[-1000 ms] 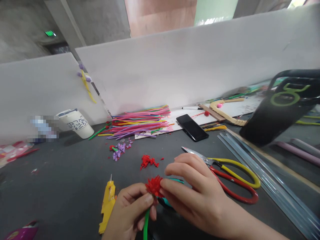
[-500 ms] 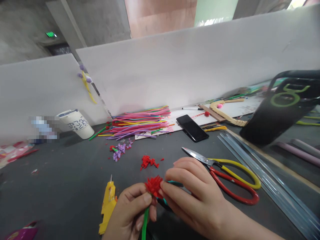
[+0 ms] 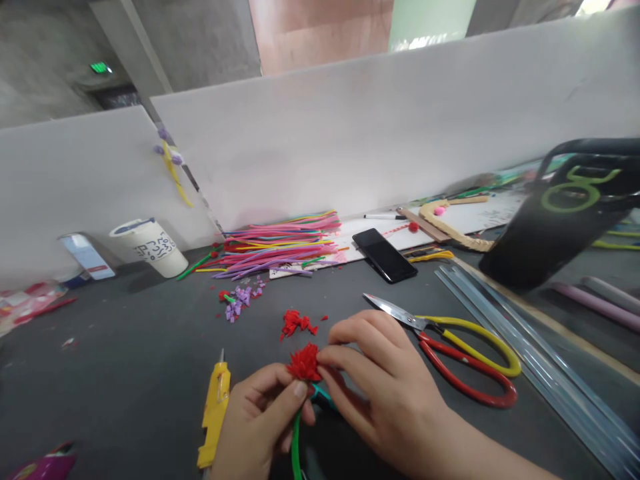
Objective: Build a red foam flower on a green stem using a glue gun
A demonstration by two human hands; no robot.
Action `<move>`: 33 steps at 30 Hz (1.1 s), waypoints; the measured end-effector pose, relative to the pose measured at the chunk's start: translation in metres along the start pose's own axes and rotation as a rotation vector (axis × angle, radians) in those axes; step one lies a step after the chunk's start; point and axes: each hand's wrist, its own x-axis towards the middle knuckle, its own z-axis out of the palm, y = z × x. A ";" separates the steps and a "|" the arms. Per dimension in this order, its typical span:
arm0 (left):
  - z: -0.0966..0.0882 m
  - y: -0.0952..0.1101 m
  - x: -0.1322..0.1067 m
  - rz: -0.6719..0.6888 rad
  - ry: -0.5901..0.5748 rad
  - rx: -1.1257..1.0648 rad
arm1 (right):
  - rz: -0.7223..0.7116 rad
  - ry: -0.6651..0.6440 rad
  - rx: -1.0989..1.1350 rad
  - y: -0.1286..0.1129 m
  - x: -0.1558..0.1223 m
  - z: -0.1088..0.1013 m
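A red flower of many short pointed petals sits on a green stem. My left hand is closed just under the bloom, thumb and fingers pinching the stem's top. At the bloom's right edge, my right hand pinches the petals between thumb and forefinger; any loose piece there is hidden. Behind both hands lies a teal object, mostly covered. Just beyond the flower is a small pile of red pieces. Scissors with yellow and red handles lie beside my right hand.
A yellow glue gun lies left of my left hand. Farther back are purple pieces, a bundle of pipe cleaners, a black phone and a paper cup. Clear sticks and a large black bottle stand right.
The flower and both hands have shifted slightly up and left. The bloom has tilted more upright, and the green stem has swung right. My right fingers remain at its edge.
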 end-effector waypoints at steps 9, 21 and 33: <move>0.007 0.002 -0.008 0.089 0.091 0.078 | -0.079 0.011 -0.123 0.001 -0.004 0.004; -0.009 0.002 0.000 0.213 -0.033 0.369 | -0.118 -0.099 -0.055 0.006 -0.003 0.002; -0.014 0.004 0.002 0.267 -0.099 0.448 | 0.024 -0.065 0.147 0.006 0.000 0.001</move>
